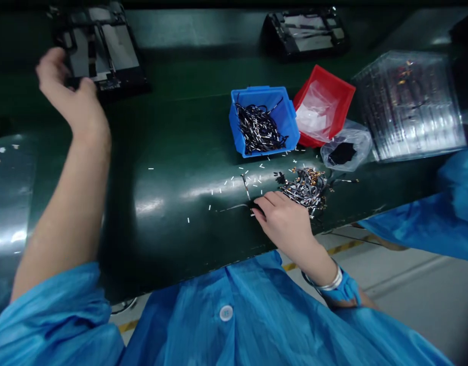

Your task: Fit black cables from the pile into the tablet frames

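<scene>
My left hand [73, 99] is at the near left corner of a dark device frame [117, 48] with pale panels inside. Its thumb and fingers are apart, and I see nothing held between them. On the green work surface [173, 178], my right hand [285, 218] is closed in a pinch over a small dark piece, mostly hidden by the fingertips. Just beyond these fingertips lies a thin flex cable [245, 186], with small white strips scattered around. A pile of flex cables [306, 188] with coppery ends touches the area beside my right hand.
A blue bin [290, 122] holds many dark cables. Beside it stand a red bin [342, 101] with clear plastic bags and a small clear bag [361, 142]. Stacked clear trays [416, 112] are at right, near another person's blue sleeve [416, 223]. A second device [306, 33] stands at the back.
</scene>
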### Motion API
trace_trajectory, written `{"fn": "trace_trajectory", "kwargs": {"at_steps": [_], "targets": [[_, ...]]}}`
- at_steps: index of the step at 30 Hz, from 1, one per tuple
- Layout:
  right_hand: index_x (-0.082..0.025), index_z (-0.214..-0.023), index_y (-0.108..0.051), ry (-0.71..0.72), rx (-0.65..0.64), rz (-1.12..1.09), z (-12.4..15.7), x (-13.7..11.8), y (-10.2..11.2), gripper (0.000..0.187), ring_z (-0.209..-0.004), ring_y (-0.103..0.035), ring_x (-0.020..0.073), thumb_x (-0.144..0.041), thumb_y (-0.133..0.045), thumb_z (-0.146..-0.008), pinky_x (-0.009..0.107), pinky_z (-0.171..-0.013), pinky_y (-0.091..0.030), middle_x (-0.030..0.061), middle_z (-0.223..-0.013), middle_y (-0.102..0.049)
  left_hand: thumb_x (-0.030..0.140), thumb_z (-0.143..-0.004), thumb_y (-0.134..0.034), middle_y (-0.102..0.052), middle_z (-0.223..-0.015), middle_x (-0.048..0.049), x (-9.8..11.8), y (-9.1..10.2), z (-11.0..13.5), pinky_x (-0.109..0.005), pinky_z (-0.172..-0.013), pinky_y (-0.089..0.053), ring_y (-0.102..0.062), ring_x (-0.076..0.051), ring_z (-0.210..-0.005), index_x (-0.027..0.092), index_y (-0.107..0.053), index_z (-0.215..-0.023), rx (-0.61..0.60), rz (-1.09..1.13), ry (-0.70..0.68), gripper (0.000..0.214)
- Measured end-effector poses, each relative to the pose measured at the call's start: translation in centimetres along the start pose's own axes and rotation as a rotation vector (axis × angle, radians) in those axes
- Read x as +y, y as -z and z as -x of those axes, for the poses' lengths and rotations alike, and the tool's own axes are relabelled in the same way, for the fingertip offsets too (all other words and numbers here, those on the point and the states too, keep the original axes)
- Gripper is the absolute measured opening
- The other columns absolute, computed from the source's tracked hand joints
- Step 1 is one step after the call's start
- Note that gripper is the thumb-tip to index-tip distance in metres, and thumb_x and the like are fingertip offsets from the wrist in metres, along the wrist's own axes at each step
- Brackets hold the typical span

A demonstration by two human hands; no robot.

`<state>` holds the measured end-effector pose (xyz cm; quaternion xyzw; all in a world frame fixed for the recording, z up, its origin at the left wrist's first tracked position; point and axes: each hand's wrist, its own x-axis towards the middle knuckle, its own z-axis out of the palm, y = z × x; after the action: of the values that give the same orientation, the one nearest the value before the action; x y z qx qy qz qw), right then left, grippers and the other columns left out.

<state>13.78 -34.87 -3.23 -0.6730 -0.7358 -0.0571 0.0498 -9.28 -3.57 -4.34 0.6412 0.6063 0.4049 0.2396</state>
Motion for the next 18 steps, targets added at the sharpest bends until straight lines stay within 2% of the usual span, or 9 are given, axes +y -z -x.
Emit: {"fn": "trace_trajectory", "kwargs": {"at_steps": [2,3,5,8,10,12,14,16,18], "targets": [[-0.016,-0.065,-0.06,0.043,-0.033,0.031,-0.5,-0.1,-0.2,0.018,-0.061,-0.055,0.0173,-0.009,-0.054,-0.081,0.028,-0.051,-0.031,0.0047,-0.062,-0.061,-0.006,-0.084,-0.049,-0.056,-0.121,0.0024,1.3,0.0,4.1,-0.025,-0.1,-0.039,-0.05,-0.013,-0.117,0.013,-0.053,-0.119,0.011,0.116,-0.107,0.04],[-0.016,-0.063,-0.059,0.057,-0.043,0.043,-0.7,0.0,-0.3,0.019,-0.059,-0.054,0.017,-0.007,-0.054,-0.079,0.028,-0.05,-0.029,0.0048,-0.06,-0.06,-0.004,-0.082,-0.052,-0.061,-0.115,0.0013,1.9,-0.1,6.2,-0.025,-0.094,-0.043,-0.055,-0.014,-0.111,0.014,-0.059,-0.113,-0.057,0.18,-0.171,0.036],[-0.016,-0.062,-0.058,0.071,-0.047,0.062,-1.0,0.2,-0.4,0.019,-0.057,-0.051,0.0164,-0.005,-0.052,-0.077,0.028,-0.049,-0.027,0.0045,-0.058,-0.059,0.004,-0.082,-0.057,-0.066,-0.106,-0.0013,3.2,-0.2,10.3,-0.026,-0.083,-0.046,-0.061,-0.016,-0.1,0.016,-0.065,-0.106,-0.257,0.294,-0.24,0.028],[-0.016,-0.064,-0.058,0.105,-0.003,0.039,-1.1,0.4,0.0,0.019,-0.058,-0.05,0.015,-0.004,-0.05,-0.077,0.028,-0.051,-0.027,0.0031,-0.059,-0.059,0.018,-0.083,-0.06,-0.067,-0.107,-0.0069,4.5,-0.6,15.0,-0.027,-0.073,-0.047,-0.063,-0.018,-0.093,0.014,-0.066,-0.106,-0.631,0.431,-0.16,0.024],[-0.017,-0.066,-0.058,0.155,0.069,0.011,-1.1,0.5,0.6,0.02,-0.06,-0.05,0.0143,-0.006,-0.049,-0.08,0.028,-0.053,-0.03,0.0022,-0.06,-0.059,0.025,-0.083,-0.059,-0.066,-0.11,-0.01,4.9,-1.0,16.8,-0.026,-0.068,-0.047,-0.064,-0.019,-0.093,0.013,-0.064,-0.108,-0.831,0.503,-0.06,0.028],[-0.017,-0.066,-0.058,0.217,0.144,0.006,-1.1,0.6,1.3,0.022,-0.061,-0.049,0.0139,-0.009,-0.049,-0.084,0.027,-0.055,-0.032,0.0016,-0.061,-0.058,0.032,-0.086,-0.055,-0.068,-0.103,-0.0102,5.2,-1.3,17.8,-0.024,-0.062,-0.045,-0.064,-0.018,-0.085,0.012,-0.063,-0.109,-0.986,0.546,0.003,0.031],[-0.018,-0.064,-0.057,0.281,0.199,0.021,-1.3,0.7,1.9,0.024,-0.06,-0.047,0.0132,-0.01,-0.05,-0.086,0.027,-0.055,-0.034,0.0006,-0.06,-0.057,0.037,-0.089,-0.049,-0.067,-0.083,-0.0067,5.5,-1.3,18.4,-0.022,-0.055,-0.041,-0.06,-0.013,-0.067,0.011,-0.064,-0.099,-1.155,0.564,0.03,0.032],[-0.018,-0.063,-0.057,0.33,0.238,0.029,-1.6,0.8,2.1,0.025,-0.059,-0.047,0.0125,-0.009,-0.051,-0.086,0.026,-0.055,-0.036,0.0001,-0.059,-0.057,0.038,-0.09,-0.046,-0.06,-0.063,-0.0012,5.8,-1.2,18.7,-0.02,-0.049,-0.036,-0.051,-0.009,-0.051,0.012,-0.064,-0.086,-1.3,0.58,0.059,0.032],[-0.018,-0.067,-0.059,0.354,0.29,0.012,-2.0,0.8,2.1,0.022,-0.06,-0.05,0.0123,-0.008,-0.053,-0.086,0.025,-0.055,-0.039,0.0008,-0.063,-0.061,0.036,-0.088,-0.049,-0.052,-0.053,0.003,6.0,-1.0,19.0,-0.018,-0.046,-0.031,-0.042,-0.006,-0.044,0.013,-0.061,-0.077,-1.369,0.608,0.1,0.029]]}}
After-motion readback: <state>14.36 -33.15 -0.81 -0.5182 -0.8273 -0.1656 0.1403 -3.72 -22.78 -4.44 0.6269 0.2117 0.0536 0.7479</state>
